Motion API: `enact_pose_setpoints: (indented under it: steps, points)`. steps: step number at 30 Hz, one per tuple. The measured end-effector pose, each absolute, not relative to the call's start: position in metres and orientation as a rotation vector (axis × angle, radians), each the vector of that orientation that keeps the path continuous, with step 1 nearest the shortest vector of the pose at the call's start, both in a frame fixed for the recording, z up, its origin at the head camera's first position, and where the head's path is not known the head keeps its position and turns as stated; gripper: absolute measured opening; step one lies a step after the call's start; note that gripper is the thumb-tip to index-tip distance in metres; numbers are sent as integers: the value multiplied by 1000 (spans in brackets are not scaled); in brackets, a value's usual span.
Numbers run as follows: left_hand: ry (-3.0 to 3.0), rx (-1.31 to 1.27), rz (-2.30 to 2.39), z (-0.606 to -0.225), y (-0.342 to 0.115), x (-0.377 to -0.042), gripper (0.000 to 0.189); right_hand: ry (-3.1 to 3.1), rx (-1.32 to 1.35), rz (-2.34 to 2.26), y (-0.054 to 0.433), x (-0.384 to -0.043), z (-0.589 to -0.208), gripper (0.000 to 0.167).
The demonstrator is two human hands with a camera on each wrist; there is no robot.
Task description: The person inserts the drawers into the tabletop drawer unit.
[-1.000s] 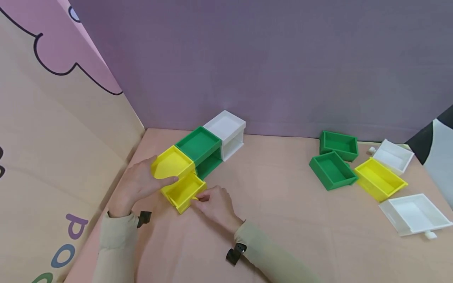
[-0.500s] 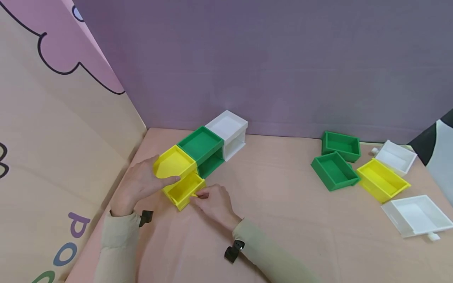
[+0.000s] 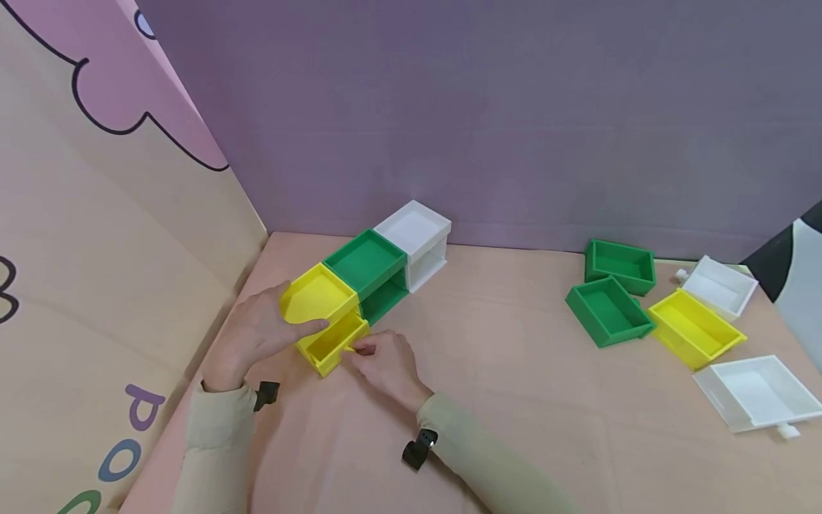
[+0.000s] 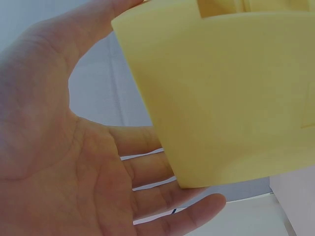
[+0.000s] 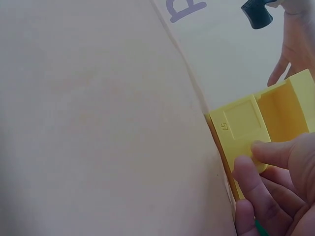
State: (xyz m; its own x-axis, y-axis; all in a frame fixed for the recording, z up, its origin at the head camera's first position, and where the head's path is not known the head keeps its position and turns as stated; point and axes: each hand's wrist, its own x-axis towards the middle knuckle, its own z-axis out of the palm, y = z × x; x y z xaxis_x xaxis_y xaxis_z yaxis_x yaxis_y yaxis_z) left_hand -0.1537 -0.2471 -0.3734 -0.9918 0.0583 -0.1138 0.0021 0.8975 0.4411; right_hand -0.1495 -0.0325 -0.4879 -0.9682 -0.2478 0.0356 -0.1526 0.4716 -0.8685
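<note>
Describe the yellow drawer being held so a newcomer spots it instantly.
At left on the pinkish tabletop stands a diagonal row of white, green and yellow boxy housings. From the yellow plastic housing juts the yellow open-topped drawer. Unlike the loose yellow drawer at far right, it is pinched by the right hand.

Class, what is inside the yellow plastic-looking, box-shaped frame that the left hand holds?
A yellow rectangular drawer, partly inside; the right hand pinches its front. The top of the frame covers the drawer's rear, so anything there cannot be seen.
</note>
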Motion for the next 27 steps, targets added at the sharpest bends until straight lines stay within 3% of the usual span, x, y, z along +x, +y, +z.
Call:
enact_pose_setpoints:
  steps: [27]
  points:
    - [2950,64,668,-373,-248,-154,93,2549,-310,-1523,-38,-159,-490,27]
